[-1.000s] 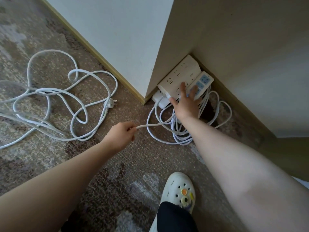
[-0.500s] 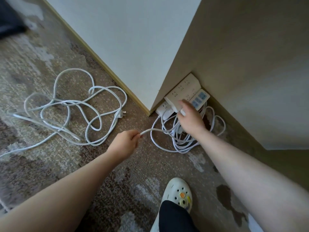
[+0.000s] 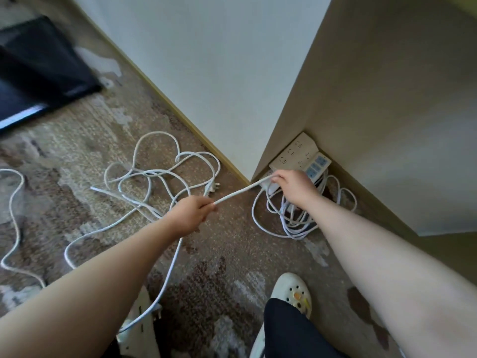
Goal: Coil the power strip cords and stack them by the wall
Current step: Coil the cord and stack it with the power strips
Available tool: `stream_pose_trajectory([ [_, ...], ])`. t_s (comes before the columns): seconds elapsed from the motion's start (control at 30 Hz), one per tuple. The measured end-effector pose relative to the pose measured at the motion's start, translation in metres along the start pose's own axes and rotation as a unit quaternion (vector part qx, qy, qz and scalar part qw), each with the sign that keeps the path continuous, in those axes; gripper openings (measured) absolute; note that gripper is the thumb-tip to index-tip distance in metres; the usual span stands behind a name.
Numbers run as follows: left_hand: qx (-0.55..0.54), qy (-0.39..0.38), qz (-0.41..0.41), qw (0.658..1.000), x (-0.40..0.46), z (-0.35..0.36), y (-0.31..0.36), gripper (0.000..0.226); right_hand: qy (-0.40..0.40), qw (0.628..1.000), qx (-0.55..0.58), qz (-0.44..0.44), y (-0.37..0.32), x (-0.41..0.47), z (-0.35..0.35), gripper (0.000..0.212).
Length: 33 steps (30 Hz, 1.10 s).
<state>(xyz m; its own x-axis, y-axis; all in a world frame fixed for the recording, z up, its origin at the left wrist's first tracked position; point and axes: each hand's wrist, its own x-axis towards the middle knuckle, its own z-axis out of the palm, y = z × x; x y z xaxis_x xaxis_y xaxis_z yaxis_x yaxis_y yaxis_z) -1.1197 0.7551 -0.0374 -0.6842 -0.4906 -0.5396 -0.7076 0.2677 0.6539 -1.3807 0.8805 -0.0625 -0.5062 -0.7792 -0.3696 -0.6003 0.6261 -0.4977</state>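
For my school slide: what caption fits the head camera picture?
Both hands, left and right, stretch a white cord beside stacked power strips.

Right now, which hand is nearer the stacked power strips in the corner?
Right. The right hand sits just in front of the power strips, pinching the cord. The left hand grips the same cord farther out over the carpet.

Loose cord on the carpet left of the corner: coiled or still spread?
Spread. The loose cord sprawls in uneven, tangled loops over the carpet, its plug lying free, unlike the tight coil by the wall.
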Motion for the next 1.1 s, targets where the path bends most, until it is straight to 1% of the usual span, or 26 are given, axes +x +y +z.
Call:
stream_pose_trajectory([
  [0.03,-0.004,0.011,-0.028,1.000,-0.012,-0.013,-0.020,0.026,0.012,1.000,0.004,0.018,0.002,0.001,-0.003,0.025],
  [0.1,-0.028,0.064,-0.095,0.993,-0.034,-0.041,-0.052,0.029,0.016,0.999,-0.029,0.037,0.001,0.000,-0.008,0.027],
  [0.17,-0.063,0.123,-0.140,0.980,-0.048,-0.060,-0.062,0.032,-0.009,0.996,-0.088,0.014,-0.013,-0.005,-0.010,0.026],
  [0.2,-0.065,0.144,-0.141,0.977,-0.051,-0.066,-0.057,0.032,-0.024,0.995,-0.093,-0.011,-0.026,-0.009,-0.012,0.026],
  [0.23,-0.052,0.160,-0.128,0.977,-0.052,-0.070,-0.046,0.032,-0.043,0.995,-0.082,-0.043,-0.041,-0.015,-0.014,0.025],
  [0.3,-0.047,0.178,-0.079,0.980,-0.054,-0.075,-0.012,0.031,-0.085,0.989,-0.060,-0.108,-0.074,-0.028,-0.019,0.029],
  [0.37,-0.093,0.183,-0.025,0.978,-0.057,-0.079,0.023,0.029,-0.100,0.981,-0.058,-0.153,-0.103,-0.039,-0.024,0.032],
  [0.4,-0.118,0.191,0.000,0.975,-0.059,-0.081,0.038,0.028,-0.098,0.981,-0.044,-0.164,-0.114,-0.044,-0.026,0.027],
  [0.43,-0.137,0.201,0.022,0.970,-0.063,-0.083,0.051,0.028,-0.095,0.982,-0.017,-0.160,-0.122,-0.047,-0.028,0.014],
  [0.47,-0.152,0.208,0.042,0.965,-0.066,-0.085,0.060,0.027,-0.090,0.984,0.026,-0.148,-0.128,-0.050,-0.032,0.007],
  [0.5,-0.162,0.207,0.058,0.963,-0.071,-0.086,0.066,0.027,-0.077,0.986,0.068,-0.133,-0.130,-0.050,-0.035,0.014],
  [0.57,-0.167,0.176,0.065,0.968,-0.080,-0.086,0.068,0.027,-0.037,0.987,0.123,-0.094,-0.131,-0.050,-0.045,0.023],
  [0.6,-0.152,0.158,0.059,0.974,-0.084,-0.085,0.064,0.027,-0.008,0.988,0.138,-0.074,-0.128,-0.050,-0.049,0.025],
  [0.67,-0.067,0.137,0.032,0.988,-0.096,-0.082,0.048,0.025,0.061,0.984,0.166,-0.032,-0.118,-0.048,-0.055,0.025],
  [0.73,0.014,0.126,0.004,0.992,-0.109,-0.081,0.026,0.024,0.134,0.971,0.196,0.014,-0.105,-0.051,-0.058,0.026],
  [0.77,0.027,0.129,-0.012,0.991,-0.115,-0.082,0.017,0.025,0.158,0.965,0.207,0.033,-0.100,-0.054,-0.059,0.027],
  [0.83,0.000,0.174,-0.037,0.984,-0.123,-0.084,0.007,0.026,0.162,0.958,0.232,0.045,-0.097,-0.058,-0.060,0.027],
  [0.9,-0.076,0.229,-0.027,0.970,-0.120,-0.084,0.015,0.028,0.138,0.951,0.272,0.045,-0.103,-0.059,-0.059,0.027],
  [0.93,-0.123,0.234,-0.019,0.964,-0.116,-0.081,0.024,0.028,0.128,0.948,0.290,0.044,-0.107,-0.060,-0.059,0.029],
  [1.0,-0.182,0.207,-0.011,0.961,-0.109,-0.068,0.048,0.028,0.127,0.935,0.330,0.041,-0.114,-0.064,-0.062,0.034],
  [1.07,-0.184,0.170,-0.026,0.968,-0.102,-0.048,0.066,0.028,0.137,0.915,0.377,0.037,-0.118,-0.072,-0.061,0.035],
  [1.1,-0.179,0.160,-0.037,0.970,-0.099,-0.038,0.073,0.029,0.134,0.908,0.394,0.040,-0.119,-0.078,-0.061,0.039],
])
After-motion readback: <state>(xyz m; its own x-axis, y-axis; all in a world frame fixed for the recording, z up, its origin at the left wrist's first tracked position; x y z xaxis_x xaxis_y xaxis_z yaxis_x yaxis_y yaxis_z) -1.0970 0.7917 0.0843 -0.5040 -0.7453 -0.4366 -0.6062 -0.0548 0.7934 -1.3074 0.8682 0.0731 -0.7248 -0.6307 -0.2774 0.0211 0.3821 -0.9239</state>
